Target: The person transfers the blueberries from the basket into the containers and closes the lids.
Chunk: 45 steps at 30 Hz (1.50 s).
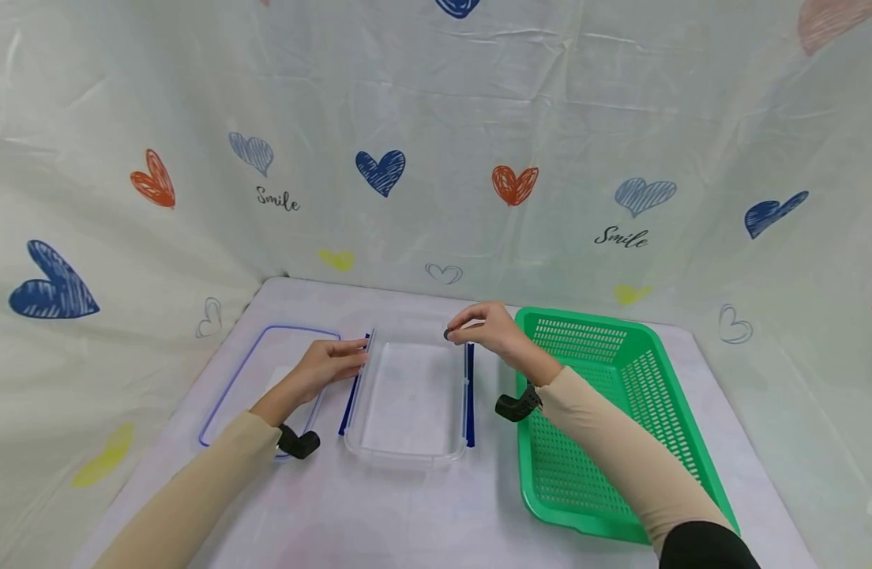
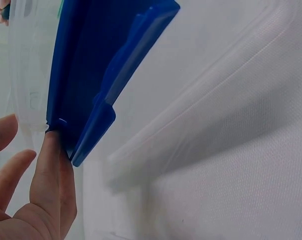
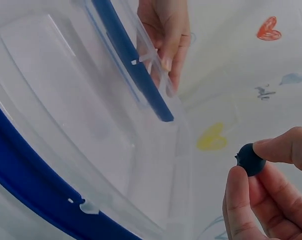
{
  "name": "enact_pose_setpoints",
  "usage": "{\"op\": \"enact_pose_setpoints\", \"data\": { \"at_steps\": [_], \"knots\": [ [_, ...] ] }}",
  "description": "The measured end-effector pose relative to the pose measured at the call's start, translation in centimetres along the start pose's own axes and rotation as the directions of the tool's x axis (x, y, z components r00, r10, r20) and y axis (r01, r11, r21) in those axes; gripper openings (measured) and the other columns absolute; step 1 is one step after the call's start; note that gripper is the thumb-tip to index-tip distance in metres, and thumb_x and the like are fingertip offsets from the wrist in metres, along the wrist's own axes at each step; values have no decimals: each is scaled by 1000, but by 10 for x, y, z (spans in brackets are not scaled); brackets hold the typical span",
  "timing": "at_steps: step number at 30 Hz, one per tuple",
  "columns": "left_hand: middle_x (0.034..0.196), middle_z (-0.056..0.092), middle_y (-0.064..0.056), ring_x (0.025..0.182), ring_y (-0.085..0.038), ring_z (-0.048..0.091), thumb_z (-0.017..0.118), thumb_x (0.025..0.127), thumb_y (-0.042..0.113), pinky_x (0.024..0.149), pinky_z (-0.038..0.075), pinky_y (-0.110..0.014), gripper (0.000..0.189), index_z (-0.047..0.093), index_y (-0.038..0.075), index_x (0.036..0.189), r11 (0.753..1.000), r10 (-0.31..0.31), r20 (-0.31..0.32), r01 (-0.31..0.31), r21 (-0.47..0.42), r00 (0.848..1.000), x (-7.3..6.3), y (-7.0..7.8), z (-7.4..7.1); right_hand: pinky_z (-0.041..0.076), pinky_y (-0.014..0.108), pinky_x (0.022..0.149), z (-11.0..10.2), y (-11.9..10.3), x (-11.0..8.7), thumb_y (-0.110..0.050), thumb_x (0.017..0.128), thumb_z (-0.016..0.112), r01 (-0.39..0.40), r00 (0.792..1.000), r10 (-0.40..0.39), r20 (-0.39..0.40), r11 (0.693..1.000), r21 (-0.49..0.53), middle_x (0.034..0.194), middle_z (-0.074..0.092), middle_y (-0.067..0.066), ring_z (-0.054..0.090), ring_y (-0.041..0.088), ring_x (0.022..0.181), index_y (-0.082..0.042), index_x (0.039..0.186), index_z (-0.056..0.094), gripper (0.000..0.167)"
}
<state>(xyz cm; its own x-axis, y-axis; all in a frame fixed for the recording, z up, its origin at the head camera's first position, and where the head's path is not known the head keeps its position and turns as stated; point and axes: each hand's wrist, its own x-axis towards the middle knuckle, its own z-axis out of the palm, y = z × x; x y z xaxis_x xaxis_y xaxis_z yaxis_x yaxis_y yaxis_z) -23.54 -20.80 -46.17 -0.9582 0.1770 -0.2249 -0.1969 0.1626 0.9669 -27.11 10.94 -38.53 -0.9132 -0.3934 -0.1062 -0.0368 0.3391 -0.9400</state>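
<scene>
A clear plastic box (image 1: 411, 395) with blue side latches stands uncovered in the middle of the table. My left hand (image 1: 325, 366) is at its left side toward the far end. Its nearly straight fingers (image 2: 53, 185) touch the box beside the swung-out blue latch (image 2: 83, 75). Above the far right corner of the box, my right hand (image 1: 494, 336) pinches a small, round, dark blue blueberry (image 3: 251, 160) between thumb and fingertips. The blueberry's little crown shows in the right wrist view.
To the right stands a green perforated basket (image 1: 524, 458), partly under my right forearm. A clear lid with a blue-edged rim (image 1: 240, 378) lies at the left, partly behind my left hand. A white curtain (image 1: 436, 95) printed with hearts hangs behind the table.
</scene>
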Motion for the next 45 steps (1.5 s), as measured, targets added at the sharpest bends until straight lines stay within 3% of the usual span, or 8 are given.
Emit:
{"op": "enact_pose_setpoints", "data": {
  "at_steps": [9,15,22,35,45],
  "knots": [
    [145,48,-23,117,-23,62,67,98,13,91,55,-28,48,53,-5,140,1000,2,9,-2,13,1000,1,2,3,52,44,96,14,4,8,-5,85,77,-4,999,5,32,1000,-19,100,71,8,70,22,87,-1,97,75,13],
    [146,47,-21,116,-20,62,67,97,12,92,55,-27,47,53,-6,139,1000,-1,12,1,11,1000,3,5,5,56,40,88,19,4,10,-4,85,78,-1,999,4,50,999,-42,97,71,9,69,22,85,1,96,74,13],
    [146,47,-22,111,-14,64,67,98,12,92,55,-26,48,52,-8,139,1000,-5,22,5,-6,1000,3,7,5,55,48,91,24,6,11,-6,84,79,-13,998,19,65,996,-83,94,70,7,69,21,81,-1,92,74,10],
    [145,48,-23,111,-15,64,67,97,13,92,55,-27,48,52,-6,139,1000,-14,4,14,-6,1000,-1,5,4,58,39,88,36,9,10,-6,85,79,-24,995,40,91,985,-172,94,67,8,72,25,79,-2,89,74,8],
    [146,47,-23,110,-13,64,68,97,13,91,55,-26,50,51,-6,140,1000,-15,3,15,-9,1000,-1,4,3,55,46,91,30,9,9,-8,87,77,-24,997,36,74,988,-154,91,69,8,72,28,83,-2,92,74,9]
  ]
}}
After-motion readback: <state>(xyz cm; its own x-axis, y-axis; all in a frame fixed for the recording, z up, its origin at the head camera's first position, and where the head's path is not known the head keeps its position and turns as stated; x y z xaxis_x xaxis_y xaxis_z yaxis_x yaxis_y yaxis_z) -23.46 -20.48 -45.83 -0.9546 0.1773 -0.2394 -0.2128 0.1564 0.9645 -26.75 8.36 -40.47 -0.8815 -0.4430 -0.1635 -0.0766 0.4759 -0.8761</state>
